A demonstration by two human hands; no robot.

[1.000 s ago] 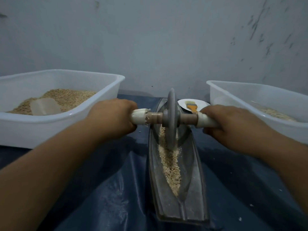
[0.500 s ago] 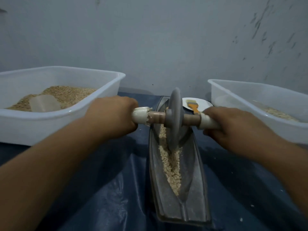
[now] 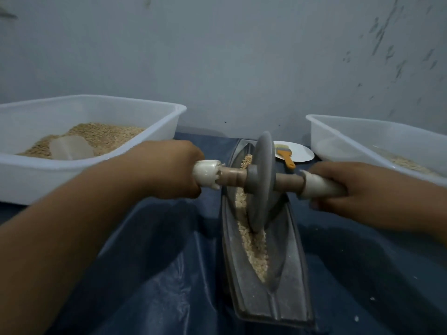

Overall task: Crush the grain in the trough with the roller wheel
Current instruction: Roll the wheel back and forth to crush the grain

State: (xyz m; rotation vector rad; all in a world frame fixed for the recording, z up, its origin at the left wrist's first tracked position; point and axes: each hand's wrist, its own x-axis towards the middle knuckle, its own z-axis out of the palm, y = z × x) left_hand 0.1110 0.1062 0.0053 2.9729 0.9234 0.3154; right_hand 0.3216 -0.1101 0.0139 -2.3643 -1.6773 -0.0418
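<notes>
At frame centre, left hand [image 3: 167, 170] and right hand [image 3: 350, 189] are gripping the roller wheel [image 3: 262, 182] handles, its disc resting in the grain [image 3: 254, 243] within the trough [image 3: 285, 274]; no writing is showing

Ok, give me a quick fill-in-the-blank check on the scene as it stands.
1. The roller wheel stands in the ____.
2. Both hands grip the wheel's ____.
3. The orange-handled brush lies on a white ____.
4. The left tub holds grain and a clear ____.

Missing words: trough; axle handles; plate; scoop

A dark blue plastic sheet [image 3: 150, 262] covers the bench. On it stand two white plastic tubs [image 3: 135, 151] [image 3: 343, 139], a long grey metal trough [image 3: 287, 274] between them, and a small white plate [image 3: 302, 153].
</notes>
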